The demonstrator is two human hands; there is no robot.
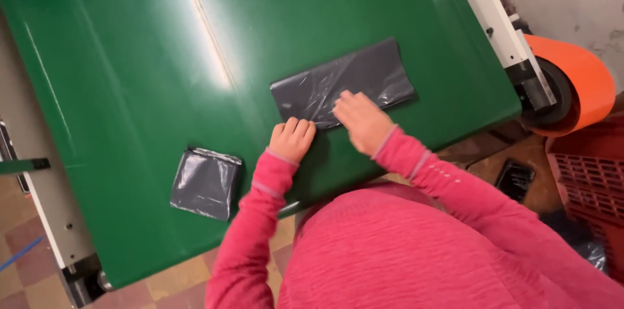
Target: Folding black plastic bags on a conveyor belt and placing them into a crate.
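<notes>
Grip: neither hand clamped anything; both pressed down on a dark grey plastic bag (344, 85) that lay flat on the green conveyor belt (130, 55).
Left hand (292, 141): fingers were curled under, knuckles resting on the near left corner of the flat bag, nothing enclosed in the fist as far as the view showed.
Right hand (363, 120): lay palm down with fingers spread, fingertips on the bag's near edge, just beside the left hand.
Flat bag: sat near the middle of the belt, its long side running left to right and tilted slightly, its glossy surface wrinkled and catching light.
Folded bag (207, 182): a second dark grey plastic bag, folded into a small square packet, lay on the belt to the left of the left forearm, apart from both hands.
Sleeves: both arms wore pink knit sleeves (250, 231), matching the pink top below.
Belt: a bright streak of reflected light ran across the green surface beyond the flat bag.
Frame: a white machine rail (494, 16) edged the belt on the right.
Roller: an orange roll (578, 81) sat at the end of that rail.
Crate: a red slotted crate (595, 185) stood on the floor at the far right.
Floor: brown tiles (175, 280) showed beneath the belt's near edge.
</notes>
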